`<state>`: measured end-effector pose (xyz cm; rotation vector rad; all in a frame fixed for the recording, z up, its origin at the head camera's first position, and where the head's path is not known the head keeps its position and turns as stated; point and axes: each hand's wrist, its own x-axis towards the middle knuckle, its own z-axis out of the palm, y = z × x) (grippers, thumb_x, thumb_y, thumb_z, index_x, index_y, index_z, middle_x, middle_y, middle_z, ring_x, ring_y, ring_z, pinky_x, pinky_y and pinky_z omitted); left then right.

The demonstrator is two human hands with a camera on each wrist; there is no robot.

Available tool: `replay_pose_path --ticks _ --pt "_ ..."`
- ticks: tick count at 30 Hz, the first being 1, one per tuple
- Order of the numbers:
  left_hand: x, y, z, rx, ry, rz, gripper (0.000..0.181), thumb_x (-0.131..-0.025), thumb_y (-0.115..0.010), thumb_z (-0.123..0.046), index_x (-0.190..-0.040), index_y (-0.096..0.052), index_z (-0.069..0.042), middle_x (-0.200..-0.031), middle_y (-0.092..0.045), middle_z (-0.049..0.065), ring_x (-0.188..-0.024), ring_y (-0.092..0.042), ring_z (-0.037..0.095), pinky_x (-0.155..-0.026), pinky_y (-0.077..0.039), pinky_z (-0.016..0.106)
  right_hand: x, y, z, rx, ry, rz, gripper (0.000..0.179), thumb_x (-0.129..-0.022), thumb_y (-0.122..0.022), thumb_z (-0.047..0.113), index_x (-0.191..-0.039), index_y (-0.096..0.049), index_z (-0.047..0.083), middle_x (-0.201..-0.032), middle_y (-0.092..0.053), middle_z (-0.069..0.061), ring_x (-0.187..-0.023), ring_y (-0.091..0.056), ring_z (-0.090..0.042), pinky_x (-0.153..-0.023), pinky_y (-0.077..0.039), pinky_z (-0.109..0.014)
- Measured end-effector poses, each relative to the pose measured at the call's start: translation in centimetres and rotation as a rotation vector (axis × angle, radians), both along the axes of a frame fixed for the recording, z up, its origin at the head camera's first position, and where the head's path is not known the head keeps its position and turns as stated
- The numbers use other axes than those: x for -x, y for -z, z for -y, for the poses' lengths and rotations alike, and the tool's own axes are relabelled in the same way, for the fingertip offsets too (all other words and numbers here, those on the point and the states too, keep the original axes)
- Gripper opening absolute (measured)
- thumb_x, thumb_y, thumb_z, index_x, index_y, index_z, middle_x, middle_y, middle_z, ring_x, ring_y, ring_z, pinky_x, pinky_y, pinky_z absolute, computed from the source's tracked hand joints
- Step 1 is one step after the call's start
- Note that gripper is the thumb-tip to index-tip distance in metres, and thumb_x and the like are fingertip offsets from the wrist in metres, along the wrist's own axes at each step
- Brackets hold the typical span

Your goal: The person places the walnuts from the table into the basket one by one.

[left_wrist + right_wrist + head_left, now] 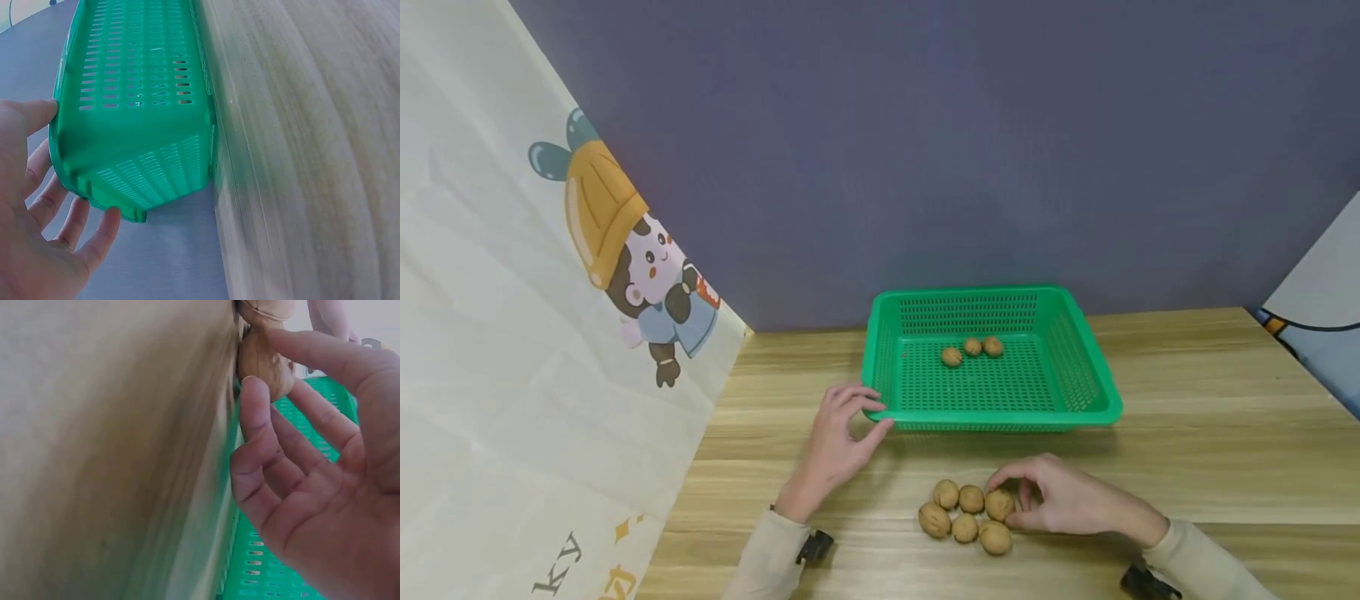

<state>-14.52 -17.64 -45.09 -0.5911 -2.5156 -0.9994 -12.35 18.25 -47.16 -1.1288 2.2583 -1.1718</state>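
My left hand (835, 446) is at the near left corner of a green plastic basket (992, 423), its thumb on the front rim and its fingers bent over the side rim. In the left wrist view, the fingertips (107, 219) lie along the basket's (150, 122) edge. With thumb and fingers my right hand (1063, 498) pinches a walnut (999, 505), the far right one of a cluster on the table. The right wrist view shows this walnut (265, 362) between thumb and fingers, close against another walnut (269, 309).
Three walnuts (973, 347) lie in the basket toward its back. Several more walnuts (945, 495) sit close together on the wooden table (1195, 450), in front of the basket. A dark panel (940, 158) rises behind, and a white printed sheet (490, 333) stands at the left.
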Motion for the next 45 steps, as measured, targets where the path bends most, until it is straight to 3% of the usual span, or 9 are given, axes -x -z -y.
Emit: replay_pose_path --ticks 8,15,21,32,38,43,45 --pt "0.0 -0.1 -0.1 -0.001 -0.002 -0.014 0.018 -0.091 -0.085 -0.022 -0.105 -0.078 -0.012 -0.125 -0.075 0.008 -0.132 -0.058 0.032 -0.116 -0.047 0.059 0.0 0.1 -0.1 -0.001 -0.001 0.008 0.035 -0.095 -0.082 0.021 -0.128 -0.073 0.012 -0.098 -0.075 0.003 -0.073 -0.059 0.006 -0.059 -0.054 -0.021" --pt "0.0 -0.1 0.0 -0.004 -0.002 -0.026 0.017 -0.091 -0.085 -0.021 -0.104 -0.078 -0.013 -0.124 -0.075 0.006 -0.131 -0.058 0.033 -0.115 -0.047 0.058 0.1 -0.7 -0.4 0.030 0.005 0.039 0.034 -0.096 -0.081 0.023 -0.127 -0.073 0.013 -0.096 -0.073 0.008 -0.073 -0.061 0.004 -0.055 -0.052 -0.021" --pt "0.1 -0.1 0.0 0.003 0.002 -0.032 0.017 -0.091 -0.084 -0.022 -0.105 -0.078 -0.013 -0.124 -0.075 0.008 -0.131 -0.058 0.032 -0.113 -0.048 0.059 0.1 -1.8 -1.0 0.046 0.021 0.001 0.033 -0.097 -0.081 0.023 -0.127 -0.073 0.012 -0.094 -0.072 0.011 -0.073 -0.061 0.005 -0.053 -0.052 -0.021" --pt "-0.1 -0.3 0.0 0.001 -0.002 -0.007 0.018 -0.091 -0.084 -0.022 -0.105 -0.078 -0.012 -0.125 -0.075 0.009 -0.132 -0.058 0.033 -0.115 -0.047 0.059 0.6 -7.4 -2.8 0.004 0.051 -0.045 0.030 -0.097 -0.080 0.026 -0.126 -0.072 0.025 -0.088 -0.071 0.015 -0.070 -0.062 0.001 -0.051 -0.049 -0.022" --pt "-0.2 -0.3 0.0 -0.002 -0.002 -0.011 0.018 -0.091 -0.085 -0.022 -0.104 -0.078 -0.011 -0.124 -0.075 0.007 -0.131 -0.058 0.033 -0.115 -0.047 0.059 2.1 -10.9 -3.8 -0.009 0.042 0.010 0.031 -0.098 -0.079 0.021 -0.127 -0.071 0.023 -0.085 -0.070 0.011 -0.067 -0.061 -0.004 -0.053 -0.051 -0.024" --pt "-0.2 -0.2 0.1 -0.007 0.004 0.015 0.018 -0.092 -0.084 -0.023 -0.106 -0.078 -0.011 -0.126 -0.074 0.009 -0.133 -0.057 0.033 -0.116 -0.046 0.059 3.6 -13.4 -4.3 -0.041 0.052 -0.018 0.031 -0.098 -0.078 0.018 -0.128 -0.071 0.020 -0.094 -0.072 0.009 -0.078 -0.067 -0.010 -0.063 -0.056 -0.027" --pt "-0.2 -0.2 0.1 -0.007 0.005 0.024 0.019 -0.093 -0.083 -0.024 -0.106 -0.078 -0.012 -0.127 -0.074 0.009 -0.133 -0.057 0.032 -0.117 -0.046 0.059 4.4 -14.4 -4.5 -0.047 0.053 -0.028 0.032 -0.098 -0.077 0.015 -0.129 -0.071 0.018 -0.095 -0.073 0.007 -0.078 -0.068 -0.011 -0.061 -0.056 -0.028"
